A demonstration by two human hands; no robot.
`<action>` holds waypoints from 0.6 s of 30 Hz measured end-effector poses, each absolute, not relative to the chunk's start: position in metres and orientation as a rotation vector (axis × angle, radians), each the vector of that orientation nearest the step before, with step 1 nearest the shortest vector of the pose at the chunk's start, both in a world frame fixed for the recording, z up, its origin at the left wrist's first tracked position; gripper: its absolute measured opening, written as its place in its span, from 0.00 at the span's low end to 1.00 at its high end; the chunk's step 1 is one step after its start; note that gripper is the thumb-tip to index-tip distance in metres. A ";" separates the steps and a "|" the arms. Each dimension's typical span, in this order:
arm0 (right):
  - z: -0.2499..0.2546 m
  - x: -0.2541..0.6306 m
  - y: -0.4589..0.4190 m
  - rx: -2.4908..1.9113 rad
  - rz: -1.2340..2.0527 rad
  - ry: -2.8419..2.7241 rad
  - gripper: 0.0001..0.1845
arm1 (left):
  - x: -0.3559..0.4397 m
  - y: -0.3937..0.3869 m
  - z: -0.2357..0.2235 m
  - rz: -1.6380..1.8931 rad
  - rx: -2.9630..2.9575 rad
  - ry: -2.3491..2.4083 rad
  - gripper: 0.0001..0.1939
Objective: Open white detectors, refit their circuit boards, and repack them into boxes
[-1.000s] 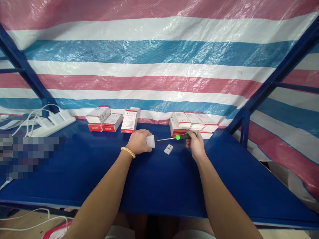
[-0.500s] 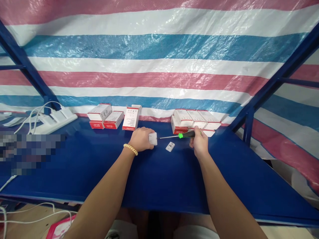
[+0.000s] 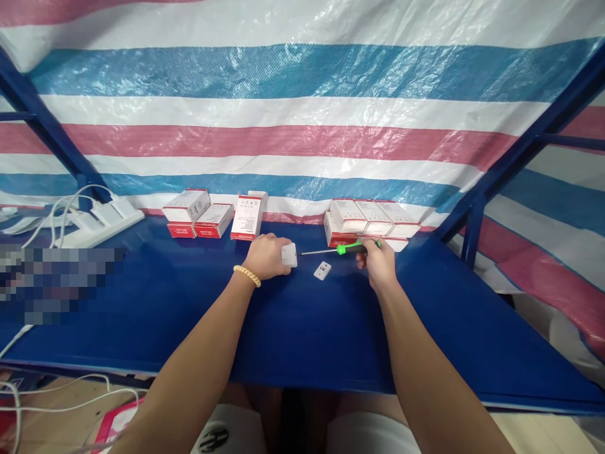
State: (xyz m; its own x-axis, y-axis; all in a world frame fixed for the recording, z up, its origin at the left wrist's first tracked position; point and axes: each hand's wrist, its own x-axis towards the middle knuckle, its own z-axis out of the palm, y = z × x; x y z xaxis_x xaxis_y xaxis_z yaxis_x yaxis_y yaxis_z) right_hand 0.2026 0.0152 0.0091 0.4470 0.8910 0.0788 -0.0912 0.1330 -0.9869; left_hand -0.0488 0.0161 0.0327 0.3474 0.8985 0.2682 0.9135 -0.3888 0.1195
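My left hand (image 3: 268,256), with a yellow braided band at the wrist, is closed around a small white plastic device (image 3: 288,255). In my right hand (image 3: 379,261) is a screwdriver (image 3: 347,249) with a black and green handle, held level. Its metal shaft points left, and the tip is at the right edge of the device; whether it touches a screw is too small to tell. Between my hands, a little nearer to me, a small white plate (image 3: 322,270) with dark slots lies on the blue table (image 3: 314,334).
Red and white boxes stand along the back: a stack (image 3: 186,208) at left, a single box (image 3: 248,215) behind my left hand, and a group (image 3: 373,217) at right. A white power strip (image 3: 101,227) with cables lies at far left. A striped sheet (image 3: 293,142) hangs behind.
The view has tilted slightly, so everything sits a little higher in the picture. The screwdriver's handle has turned in my right hand, showing more green. My left hand still grips the white device.
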 end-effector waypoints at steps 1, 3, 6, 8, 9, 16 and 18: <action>0.009 0.203 0.015 -1.230 0.848 -0.836 0.08 | -0.049 0.016 0.033 -0.449 -2.534 -1.714 0.30; 0.009 0.204 0.016 -1.228 0.868 -0.820 0.07 | -0.049 0.016 0.034 -0.439 -2.551 -1.690 0.30; 0.009 0.205 0.016 -1.220 0.928 -0.778 0.05 | -0.048 0.016 0.034 -0.432 -2.581 -1.628 0.29; 0.009 0.206 0.016 -1.236 0.962 -0.757 0.05 | -0.047 0.016 0.033 -0.430 -2.584 -1.602 0.30; 0.010 0.206 0.016 -1.255 0.972 -0.752 0.04 | -0.047 0.017 0.033 -0.430 -2.583 -1.592 0.30; 0.009 0.205 0.016 -1.300 0.899 -0.702 0.17 | -0.047 0.017 0.031 -0.416 -2.590 -1.539 0.31; 0.008 0.206 0.017 -1.236 0.913 -0.723 0.19 | -0.048 0.018 0.031 -0.420 -2.592 -1.539 0.30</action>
State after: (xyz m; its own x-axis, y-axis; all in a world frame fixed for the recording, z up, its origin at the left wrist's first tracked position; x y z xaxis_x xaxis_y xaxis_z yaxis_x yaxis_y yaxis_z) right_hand 0.2055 0.0168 0.0076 0.4701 0.8824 -0.0185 -0.1835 0.0772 -0.9800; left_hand -0.0475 0.0177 0.0310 0.4517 0.8458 0.2839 0.8728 -0.4849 0.0561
